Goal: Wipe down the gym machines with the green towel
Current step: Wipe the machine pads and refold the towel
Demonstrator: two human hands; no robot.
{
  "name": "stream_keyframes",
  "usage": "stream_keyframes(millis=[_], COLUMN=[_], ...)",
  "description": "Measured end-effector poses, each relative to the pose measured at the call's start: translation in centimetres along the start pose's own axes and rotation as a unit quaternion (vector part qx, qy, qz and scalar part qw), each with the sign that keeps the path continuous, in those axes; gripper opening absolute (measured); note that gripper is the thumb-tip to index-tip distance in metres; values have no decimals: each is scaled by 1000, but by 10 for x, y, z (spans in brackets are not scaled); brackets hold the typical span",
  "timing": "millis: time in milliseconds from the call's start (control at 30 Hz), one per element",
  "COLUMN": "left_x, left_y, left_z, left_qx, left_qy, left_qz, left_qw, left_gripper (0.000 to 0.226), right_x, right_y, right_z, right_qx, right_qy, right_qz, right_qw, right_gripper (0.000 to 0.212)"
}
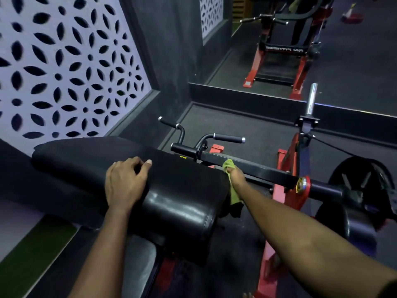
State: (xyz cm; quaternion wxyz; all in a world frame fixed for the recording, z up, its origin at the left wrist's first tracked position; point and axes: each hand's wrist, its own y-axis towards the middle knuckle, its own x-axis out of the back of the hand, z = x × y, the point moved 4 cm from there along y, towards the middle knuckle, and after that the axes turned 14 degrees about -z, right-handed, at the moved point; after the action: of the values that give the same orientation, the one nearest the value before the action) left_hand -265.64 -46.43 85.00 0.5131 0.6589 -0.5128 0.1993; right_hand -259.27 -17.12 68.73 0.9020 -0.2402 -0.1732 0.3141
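Your right grip (235, 175) holds the green towel (228, 164) on the black bar (268, 172) beside the pad (182, 190); your left grip (125, 181) rests on that pad.

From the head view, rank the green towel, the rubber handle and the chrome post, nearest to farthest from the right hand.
1. green towel: gripped in the right hand, against the black bar.
2. rubber handle: just beyond the hand, slightly left.
3. chrome post: upright, well ahead and to the right.
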Motion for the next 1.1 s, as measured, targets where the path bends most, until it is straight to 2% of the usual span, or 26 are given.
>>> stream_keyframes(millis=[167,300,433,500,600,767,933,1100], left_x=[-1,-4,-8,-9,-13,-12,-13,-14], left_y=[0,0,1,2,4,3,3,2], left_z=[1,3,7,9,15,13,15,16], left_qx=[30,55,67,65,70,64,64,75], left_qy=[-9,2,11,7,12,1,-2,-5], left_qz=[3,-16,-28,-29,-21,-39,-35,-43], left_qw=[1000,998,997,997,997,997,997,996], left_gripper=[32,23,21,23,33,23,27,34], right_x=[-19,-44,-41,-52,-87,-99,-65,-112], right_y=[19,58,67,71,69,75,96,78], right_z=[32,29,23,22,29,28,15,27], right_qx=[78,116,94,86,122,159,105,155], right_qy=[-129,-239,-392,-437,-452,-426,-454,-473], right_qz=[116,203,198,214,229,221,217,213], right_qw=[982,942,894,869,853,863,858,841], right_gripper=[23,20,50,48,39,71,52,45])
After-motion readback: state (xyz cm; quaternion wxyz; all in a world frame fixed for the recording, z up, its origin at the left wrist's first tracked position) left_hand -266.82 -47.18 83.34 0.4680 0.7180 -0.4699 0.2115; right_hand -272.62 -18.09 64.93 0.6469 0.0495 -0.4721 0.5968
